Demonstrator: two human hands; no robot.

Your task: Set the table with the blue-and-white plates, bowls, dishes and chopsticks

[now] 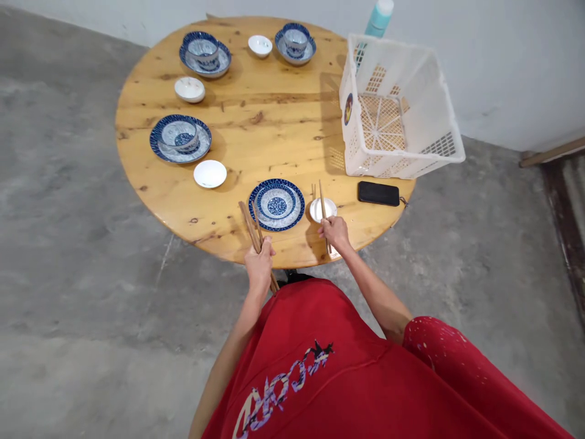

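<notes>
Left hand (259, 262): fingers are wrapping a chopstick bundle (250, 225), lower centre, its tips pointing up-left.
Right hand (335, 231): fingers are pinching brown chopsticks (322, 198) overlapping a white dish (331, 209), right of centre.
Left forearm (228, 350): is rising from the bottom edge.
Right forearm (375, 292): is slanting up-left.

A big white basket (427, 103) with holes is seen at the upper right. A blue-green bottle (377, 23) with a white top is partly hidden behind it. A black phone (379, 193) is laid just below the basket. Grey floor (68, 213) is shown at the left, and a pale wall (512, 61) at the top right.
</notes>
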